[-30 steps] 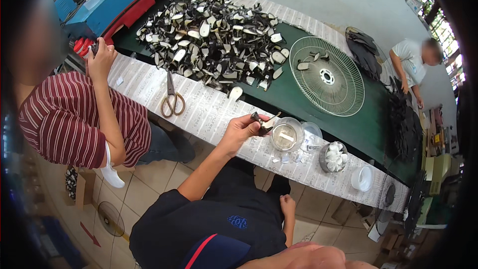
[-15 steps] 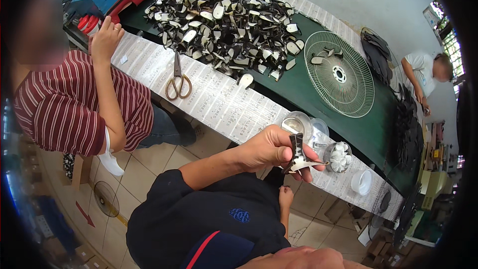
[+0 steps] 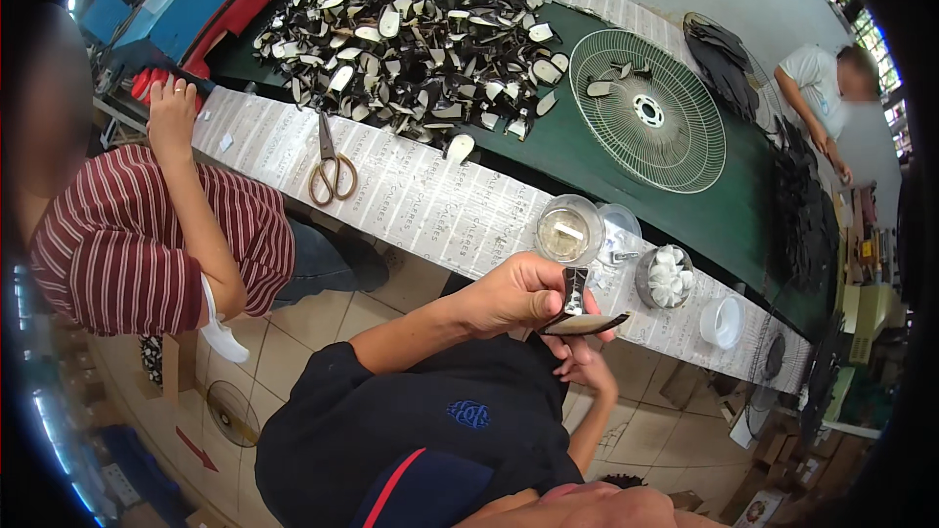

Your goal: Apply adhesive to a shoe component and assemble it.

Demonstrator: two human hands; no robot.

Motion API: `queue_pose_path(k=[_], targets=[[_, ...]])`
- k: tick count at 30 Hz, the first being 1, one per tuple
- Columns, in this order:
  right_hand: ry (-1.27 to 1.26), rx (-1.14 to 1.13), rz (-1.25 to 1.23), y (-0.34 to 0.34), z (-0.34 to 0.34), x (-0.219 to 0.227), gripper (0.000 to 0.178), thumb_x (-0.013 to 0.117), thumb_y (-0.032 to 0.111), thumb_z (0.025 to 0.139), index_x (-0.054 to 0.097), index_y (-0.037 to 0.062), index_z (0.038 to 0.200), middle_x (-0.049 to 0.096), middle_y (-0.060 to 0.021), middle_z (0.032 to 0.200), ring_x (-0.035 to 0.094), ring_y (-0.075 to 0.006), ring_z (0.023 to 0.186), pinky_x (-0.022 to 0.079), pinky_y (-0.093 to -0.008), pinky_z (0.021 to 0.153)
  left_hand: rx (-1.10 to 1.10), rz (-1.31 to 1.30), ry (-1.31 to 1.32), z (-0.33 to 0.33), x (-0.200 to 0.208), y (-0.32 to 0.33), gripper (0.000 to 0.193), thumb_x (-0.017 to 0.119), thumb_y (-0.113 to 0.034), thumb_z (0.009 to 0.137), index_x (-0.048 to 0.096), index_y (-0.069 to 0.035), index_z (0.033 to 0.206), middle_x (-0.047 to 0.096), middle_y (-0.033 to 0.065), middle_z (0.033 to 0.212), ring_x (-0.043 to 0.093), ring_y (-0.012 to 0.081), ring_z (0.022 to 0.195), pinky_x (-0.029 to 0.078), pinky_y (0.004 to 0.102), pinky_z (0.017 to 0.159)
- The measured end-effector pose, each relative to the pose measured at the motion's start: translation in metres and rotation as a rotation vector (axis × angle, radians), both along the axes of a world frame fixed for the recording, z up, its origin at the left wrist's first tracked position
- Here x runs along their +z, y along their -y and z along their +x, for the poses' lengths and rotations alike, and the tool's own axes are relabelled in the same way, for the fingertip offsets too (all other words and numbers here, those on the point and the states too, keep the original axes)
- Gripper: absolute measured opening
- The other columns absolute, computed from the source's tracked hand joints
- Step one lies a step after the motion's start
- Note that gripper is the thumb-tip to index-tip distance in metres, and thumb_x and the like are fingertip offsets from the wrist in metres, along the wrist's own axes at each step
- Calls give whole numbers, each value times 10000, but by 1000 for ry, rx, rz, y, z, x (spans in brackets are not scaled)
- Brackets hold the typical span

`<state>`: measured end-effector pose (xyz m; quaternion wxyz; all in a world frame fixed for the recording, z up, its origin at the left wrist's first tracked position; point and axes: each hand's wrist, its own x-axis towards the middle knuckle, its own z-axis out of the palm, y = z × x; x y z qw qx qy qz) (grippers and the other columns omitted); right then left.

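heel-shaped piece (image 3: pixel 577 323) is what i have up in the lower middle of the frame, and i judge the step in hand to be a side-on look at it, with the next move calling for a steady pinch and room for the other hand.

biggest in my view is the green-topped table (image 3: pixel 709 240), slanting from upper left to lower right. at the left edge a co-worker (image 3: pixel 147 244) in a striped maroon top stands beside it. a broad pile of black-and-pale pieces (image 3: pixel 421 49) covers its upper part, left of centre, and a round fan guard (image 3: pixel 646 110) lies right of that.

my left hand (image 3: pixel 514 293), just below centre, is clamped on the piece. my right hand (image 3: pixel 587 374) is just under it, fingers loosely apart, nothing visible in them. scissors (image 3: pixel 328 171) rest left of centre; a clear tub (image 3: pixel 570 257) sits above my left hand, and a bowl (image 3: pixel 643 286) of white lumps (image 3: pixel 670 274) to its right.

smallest is the grip itself: thumb left of the piece's upright black stem, fingertips under its pale base, which juts right to a dark tip. i cannot tell what the hidden fingers press on.
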<state>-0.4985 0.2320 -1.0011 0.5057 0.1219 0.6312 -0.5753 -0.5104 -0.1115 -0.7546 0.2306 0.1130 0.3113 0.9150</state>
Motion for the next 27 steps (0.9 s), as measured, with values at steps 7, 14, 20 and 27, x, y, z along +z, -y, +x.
queue_pose_path(k=[7, 14, 20, 27], targets=[[-1407, 789, -231, 70, -26, 377, 120, 644, 183, 788, 692, 80, 826, 591, -31, 618, 578, -141, 519, 410, -279, 446, 663, -788, -205, -13, -35, 11, 236, 595, 70, 898, 652, 27, 1122, 694, 126, 1148, 656, 146, 994, 542, 276, 835], [-2016, 671, 561, 120, 10, 422, 302, 634, 174, 657, 678, 202, 955, 571, 5, 837, 467, -138, 624, 287, -290, 475, 819, -1457, -278, -15, -95, 32, 223, 671, -137, 922, 655, 42, 1054, 718, 141, 912, 690, 187, 819, 528, 309, 740], [-2057, 676, 260, 128, 1, 406, 196, 648, 146, 690, 641, 87, 878, 590, -4, 759, 530, -135, 630, 347, -263, 480, 833, -1515, -165, 15, -135, 57, 269, 734, -167, 875, 655, 39, 1030, 700, 129, 887, 666, 190, 739, 514, 309, 670], [-1768, 891, -93, 166, 36, 385, 118, 633, 139, 646, 680, 82, 738, 603, -30, 691, 543, -166, 583, 361, -329, 456, 718, -1566, -351, -16, -139, 17, 274, 779, -189, 833, 669, -5, 1002, 671, 78, 899, 594, 154, 756, 456, 282, 632]])
